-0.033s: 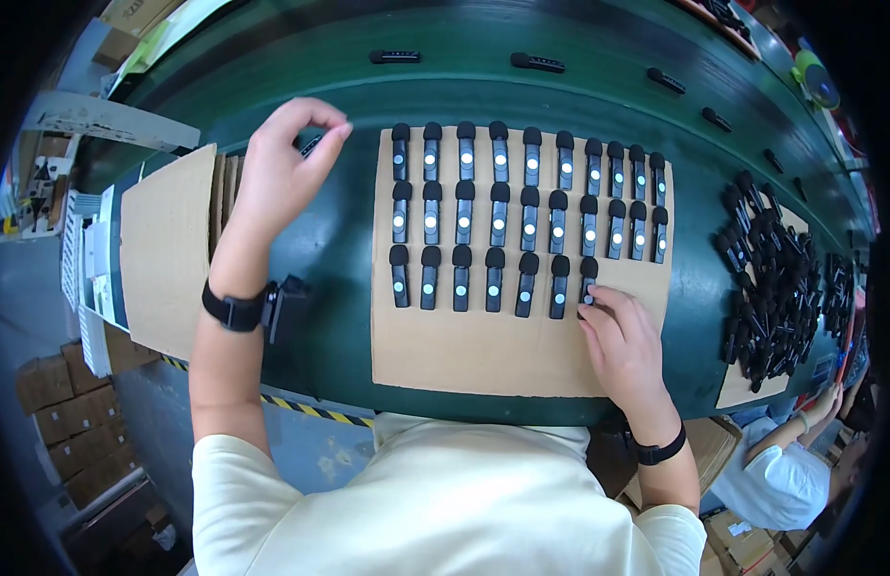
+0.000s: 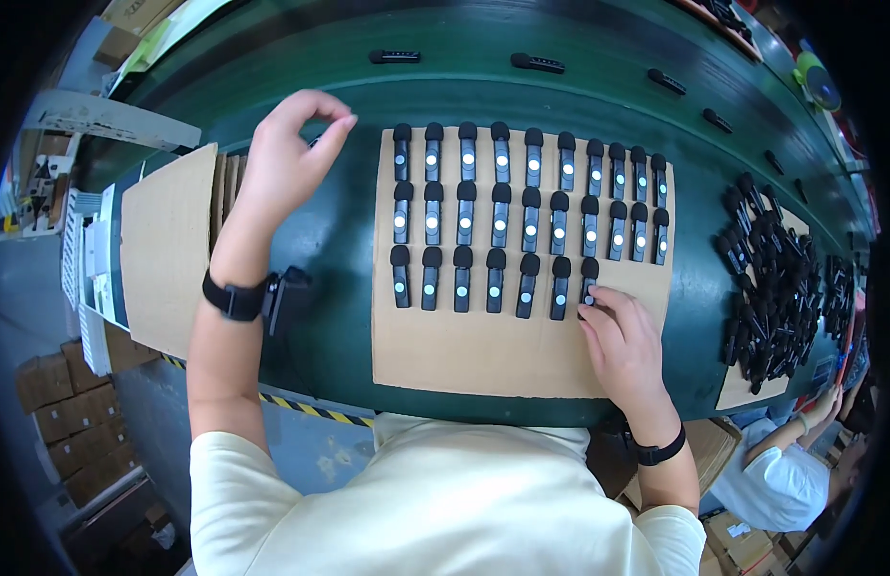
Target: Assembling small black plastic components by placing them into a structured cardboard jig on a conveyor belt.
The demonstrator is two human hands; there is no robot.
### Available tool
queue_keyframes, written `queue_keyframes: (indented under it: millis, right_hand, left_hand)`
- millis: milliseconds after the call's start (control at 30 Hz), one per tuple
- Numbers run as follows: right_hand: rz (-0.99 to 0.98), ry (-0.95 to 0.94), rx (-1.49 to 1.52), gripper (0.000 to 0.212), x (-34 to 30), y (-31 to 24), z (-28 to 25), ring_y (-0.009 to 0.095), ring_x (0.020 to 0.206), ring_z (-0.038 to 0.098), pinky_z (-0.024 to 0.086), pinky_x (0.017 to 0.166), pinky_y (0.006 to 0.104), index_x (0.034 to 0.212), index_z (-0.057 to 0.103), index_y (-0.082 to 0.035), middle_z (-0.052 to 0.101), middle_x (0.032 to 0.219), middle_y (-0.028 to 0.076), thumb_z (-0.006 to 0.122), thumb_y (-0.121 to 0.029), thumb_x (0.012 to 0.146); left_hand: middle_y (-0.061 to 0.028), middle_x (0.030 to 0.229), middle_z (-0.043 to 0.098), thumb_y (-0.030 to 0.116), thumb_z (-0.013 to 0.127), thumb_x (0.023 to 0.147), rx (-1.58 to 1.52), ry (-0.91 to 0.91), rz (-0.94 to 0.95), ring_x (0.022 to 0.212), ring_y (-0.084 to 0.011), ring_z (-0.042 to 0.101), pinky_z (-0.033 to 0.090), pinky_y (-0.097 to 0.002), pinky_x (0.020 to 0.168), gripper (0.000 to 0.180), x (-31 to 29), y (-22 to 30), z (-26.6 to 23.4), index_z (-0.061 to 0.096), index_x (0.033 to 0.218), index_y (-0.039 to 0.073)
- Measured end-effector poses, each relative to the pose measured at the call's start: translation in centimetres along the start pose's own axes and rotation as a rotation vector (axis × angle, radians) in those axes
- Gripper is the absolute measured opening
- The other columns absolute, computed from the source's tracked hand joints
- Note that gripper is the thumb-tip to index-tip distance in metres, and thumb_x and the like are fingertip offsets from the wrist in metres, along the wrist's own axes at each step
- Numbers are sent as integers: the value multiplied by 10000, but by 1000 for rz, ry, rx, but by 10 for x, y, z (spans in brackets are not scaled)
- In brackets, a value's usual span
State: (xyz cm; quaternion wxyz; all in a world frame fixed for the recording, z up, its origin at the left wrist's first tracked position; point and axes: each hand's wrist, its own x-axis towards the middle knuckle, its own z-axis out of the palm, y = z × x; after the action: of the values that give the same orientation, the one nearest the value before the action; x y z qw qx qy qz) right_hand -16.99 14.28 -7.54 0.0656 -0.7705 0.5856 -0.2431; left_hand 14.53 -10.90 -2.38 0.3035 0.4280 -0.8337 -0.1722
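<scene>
Right hand: my right hand (image 2: 623,350) closes in a pinch, thumb and fingertips on the lower end of the seventh microphone (image 2: 589,271) of the nearest row.
Why that grip: holding the body low probably spares the soft foam head and keeps my fingers off its neighbour.
Left hand: my left hand (image 2: 289,163) is raised left of the cardboard sheet (image 2: 464,355), fingers curled towards the thumb; a dark sliver shows there, but I cannot tell whether I hold it.
Microphone rows: ten in the back row (image 2: 467,144), ten in the middle row (image 2: 464,211), seven in the nearest row (image 2: 462,278), foam ends away from me, pale round dots up, perhaps for easy counting.
Cardboard: it lies flat on the green worktop (image 2: 344,240), likely marking out the layout and shielding the bodies.
Open room: plain cardboard shows right of the seventh microphone and in a broad strip below the nearest row.
Edges: the sheet's right edge is near my right hand; its near edge lies close to the worktop's front.
Right side: a green strip separates the sheet from the microphone pile (image 2: 771,288).
Left side: the box (image 2: 289,300) on my wristband stands out over the worktop, so it needs clearance.
</scene>
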Motion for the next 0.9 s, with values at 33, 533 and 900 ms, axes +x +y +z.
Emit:
queue_keyframes:
  millis: [33,533,900]
  right_hand:
    - [10,-2,9,302,-1,-1,-1,326,947,627,521,788,387,999,623,-33,605,1127,143,742,18,726]
    - [29,25,70,378,-4,-5,-21,324,981,621,510,831,384,1099,588,-59,580,1215,180,697,51,754]
    - [24,412,462,351,78,-44,-31,268,935,630,503,807,348,1091,617,-15,619,1106,162,733,26,763]
  left_hand:
    - [-123,939,668,76,677,850,3,3,-4,888,-249,649,501,-319,820,80,9,-7,4,657,882,5]
    - [-141,1025,687,140,676,858,527,-39,-26,967,-271,658,517,-348,880,255,94,-94,45,656,1082,19]
    - [-59,882,676,94,771,780,-298,-454,360,842,-191,647,515,-319,780,219,15,110,22,672,963,26]
